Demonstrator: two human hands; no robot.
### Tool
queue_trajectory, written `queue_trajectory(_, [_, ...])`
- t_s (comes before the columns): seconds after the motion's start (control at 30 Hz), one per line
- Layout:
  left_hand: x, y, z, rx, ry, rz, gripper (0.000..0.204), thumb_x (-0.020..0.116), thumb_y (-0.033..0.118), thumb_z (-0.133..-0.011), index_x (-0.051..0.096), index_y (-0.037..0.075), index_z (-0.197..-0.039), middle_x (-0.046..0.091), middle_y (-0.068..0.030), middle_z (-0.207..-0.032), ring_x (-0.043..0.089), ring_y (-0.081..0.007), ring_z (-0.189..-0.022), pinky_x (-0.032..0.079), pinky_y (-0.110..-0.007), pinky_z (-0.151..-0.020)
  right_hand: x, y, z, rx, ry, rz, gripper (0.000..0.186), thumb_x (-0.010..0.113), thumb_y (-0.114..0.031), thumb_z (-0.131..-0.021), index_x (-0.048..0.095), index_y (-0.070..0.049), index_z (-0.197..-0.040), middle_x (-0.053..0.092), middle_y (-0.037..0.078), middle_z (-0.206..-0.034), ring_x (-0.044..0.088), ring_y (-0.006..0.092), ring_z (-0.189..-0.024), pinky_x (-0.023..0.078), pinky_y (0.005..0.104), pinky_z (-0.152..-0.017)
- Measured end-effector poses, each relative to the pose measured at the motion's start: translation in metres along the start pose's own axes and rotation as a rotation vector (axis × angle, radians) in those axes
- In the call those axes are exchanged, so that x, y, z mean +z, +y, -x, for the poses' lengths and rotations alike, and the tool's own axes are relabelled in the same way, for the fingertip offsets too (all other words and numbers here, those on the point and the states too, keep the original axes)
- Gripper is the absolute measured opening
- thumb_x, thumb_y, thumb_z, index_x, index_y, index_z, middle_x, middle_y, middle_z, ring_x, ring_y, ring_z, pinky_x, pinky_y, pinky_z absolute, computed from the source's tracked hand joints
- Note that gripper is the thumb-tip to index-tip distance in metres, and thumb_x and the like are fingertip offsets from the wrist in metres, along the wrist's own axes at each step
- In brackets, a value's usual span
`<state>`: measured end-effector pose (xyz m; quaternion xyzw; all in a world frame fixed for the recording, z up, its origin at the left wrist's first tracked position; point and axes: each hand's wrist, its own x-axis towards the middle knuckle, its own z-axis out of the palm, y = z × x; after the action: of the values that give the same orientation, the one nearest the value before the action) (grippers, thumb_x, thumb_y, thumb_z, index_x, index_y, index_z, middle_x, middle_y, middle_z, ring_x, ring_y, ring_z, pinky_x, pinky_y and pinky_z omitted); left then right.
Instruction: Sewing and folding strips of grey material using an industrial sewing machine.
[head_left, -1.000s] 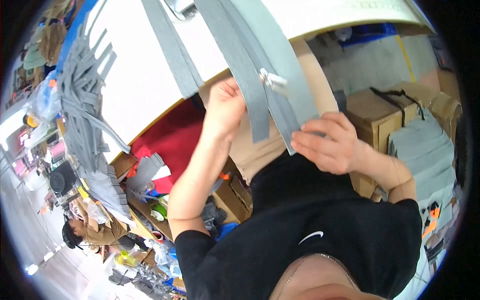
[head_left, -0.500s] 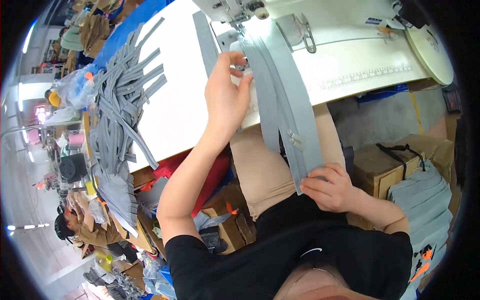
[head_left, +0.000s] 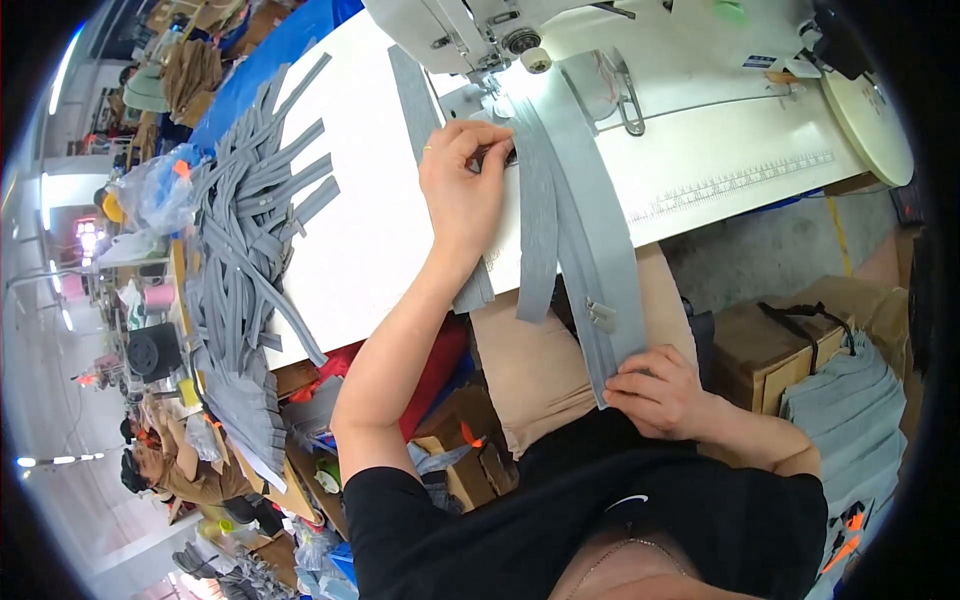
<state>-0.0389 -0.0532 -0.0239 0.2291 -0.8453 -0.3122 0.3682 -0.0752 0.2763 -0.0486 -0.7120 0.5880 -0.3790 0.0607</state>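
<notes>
A long grey zipper [head_left: 577, 255] with a metal slider [head_left: 601, 316] runs along a wide grey fabric strip [head_left: 606, 205], from under the head of a sewing machine [head_left: 455, 32] down over my lap. A narrower grey strip [head_left: 537, 235] hangs off the table edge beside it. Close to the needle, my left hand [head_left: 466, 182] pinches that narrower strip's left edge between thumb and fingers. My right hand [head_left: 655, 393] is closed on the near end of the zipper and wide strip, above my lap. Its fingertips are partly hidden.
A heap of grey zipper strips [head_left: 235, 240] covers the table's left side. Another grey strip [head_left: 412, 95] lies left of the needle. A metal safety pin [head_left: 632, 100] is right of it. Cardboard boxes [head_left: 745, 330] stand at right; a person [head_left: 190, 470] sits far left.
My left thumb and fingers, apart before, have come together on the narrower strip's edge. My right hand keeps its hold on the near end. The whole view has shifted slightly.
</notes>
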Motion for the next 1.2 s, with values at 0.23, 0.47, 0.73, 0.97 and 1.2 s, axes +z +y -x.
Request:
queue_trajectory(0.23, [0.000,-0.003,0.000,-0.031,0.018,0.020,0.008,0.077,-0.001,-0.081,0.079,0.005,-0.086,0.074,-0.0044,-0.088,0.063,-0.0196,-0.080,0.052,-0.031,-0.072,0.004,0.007,-0.007,0.037,0.022,-0.051,0.024,0.079,-0.008,-0.069,0.076,-0.008,-0.093,0.072,0.001,-0.100,0.066,0.0220,-0.096,0.050,0.0383,-0.084])
queue_trajectory(0.47, [-0.001,-0.002,-0.001,-0.088,0.031,0.060,0.012,0.078,-0.003,-0.080,0.081,0.005,-0.088,0.076,-0.0056,-0.089,0.066,-0.0170,-0.076,0.054,-0.028,-0.067,0.000,0.019,-0.028,0.031,0.059,-0.055,0.027,0.079,-0.006,-0.066,0.076,-0.008,-0.094,0.072,0.001,-0.099,0.065,0.0218,-0.094,0.048,0.0381,-0.081])
queue_trajectory(0.73, [-0.001,-0.005,0.000,-0.162,0.003,0.164,0.017,0.074,-0.007,-0.085,0.082,0.004,-0.097,0.076,-0.0042,-0.094,0.063,-0.0074,-0.077,0.048,-0.021,-0.068,-0.001,0.035,-0.056,0.031,0.154,-0.046,0.027,0.079,-0.003,-0.064,0.076,-0.007,-0.090,0.072,0.001,-0.096,0.065,0.0226,-0.090,0.047,0.0382,-0.079])
queue_trajectory(0.97, [-0.002,-0.005,-0.001,-0.182,0.005,0.198,0.018,0.075,-0.006,-0.086,0.082,0.004,-0.098,0.076,-0.0038,-0.094,0.061,-0.0062,-0.076,0.048,-0.020,-0.068,-0.003,0.047,-0.082,0.047,0.207,-0.028,0.023,0.079,-0.002,-0.066,0.075,-0.006,-0.089,0.071,0.002,-0.094,0.063,0.0233,-0.088,0.046,0.0391,-0.080])
queue_trajectory(1.2, [-0.002,-0.005,0.000,-0.197,0.011,0.201,0.018,0.076,-0.006,-0.084,0.082,0.004,-0.097,0.076,-0.0054,-0.093,0.064,-0.0091,-0.076,0.051,-0.023,-0.068,-0.004,0.058,-0.109,0.126,0.213,-0.048,0.018,0.079,-0.004,-0.072,0.074,-0.006,-0.089,0.067,0.002,-0.090,0.061,0.0238,-0.088,0.043,0.0398,-0.084])
